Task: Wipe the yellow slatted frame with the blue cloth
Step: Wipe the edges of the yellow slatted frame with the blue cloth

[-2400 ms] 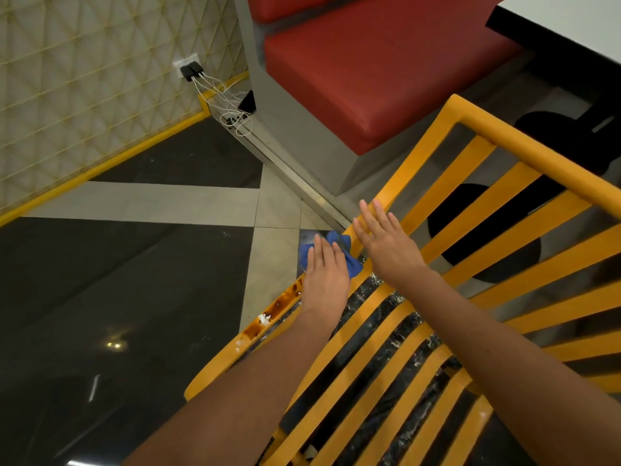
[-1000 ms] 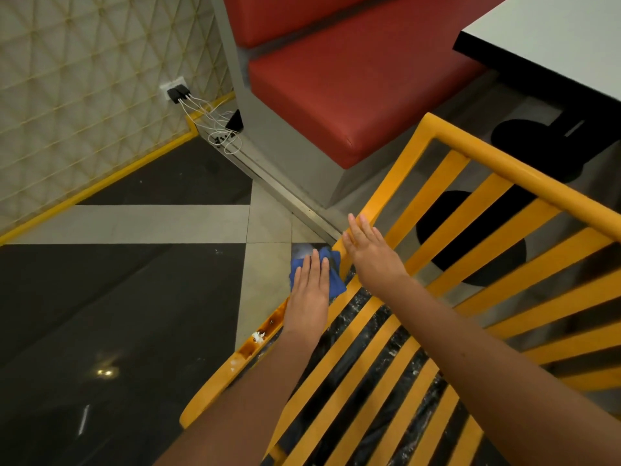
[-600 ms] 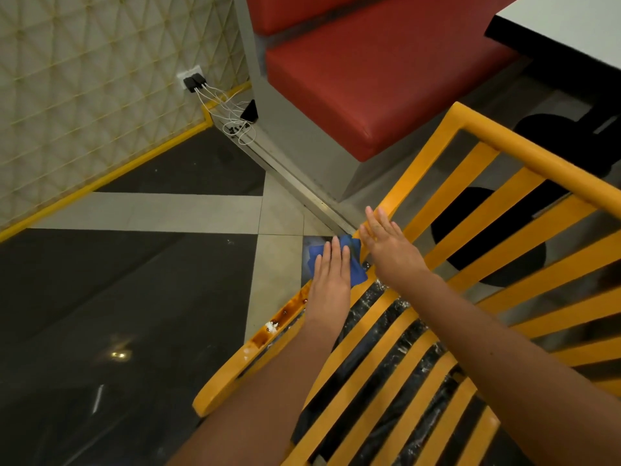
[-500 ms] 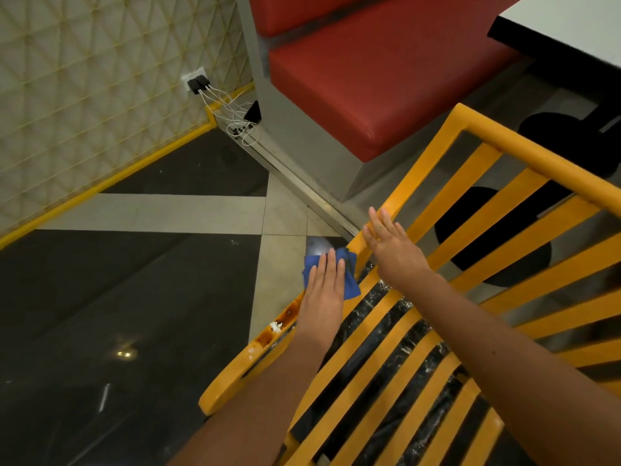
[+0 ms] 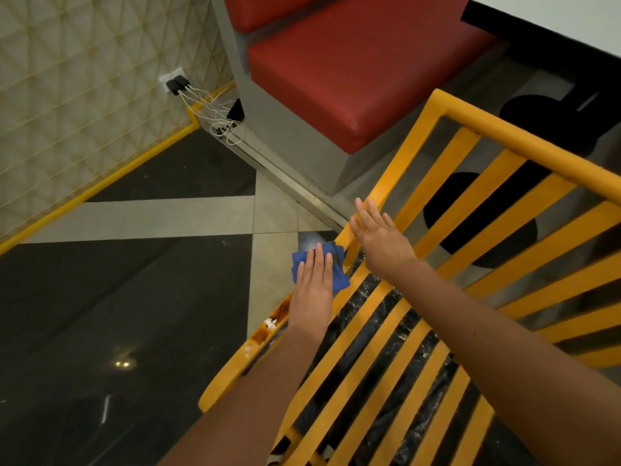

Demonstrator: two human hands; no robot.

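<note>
Flat-fingered left hand (image 5: 314,290) presses blue cloth (image 5: 319,269) on frame (image 5: 420,331) — red bench (image 5: 353,72) beyond.

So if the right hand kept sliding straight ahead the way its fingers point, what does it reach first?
The right hand lies flat on the yellow slatted frame, fingers pointing up its left side rail. Straight on, it would follow that rail toward the top corner; beyond stands the red bench, though depth is unclear.

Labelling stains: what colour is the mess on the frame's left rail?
Dark brown with white flecks, on the yellow slatted frame; head view.
</note>
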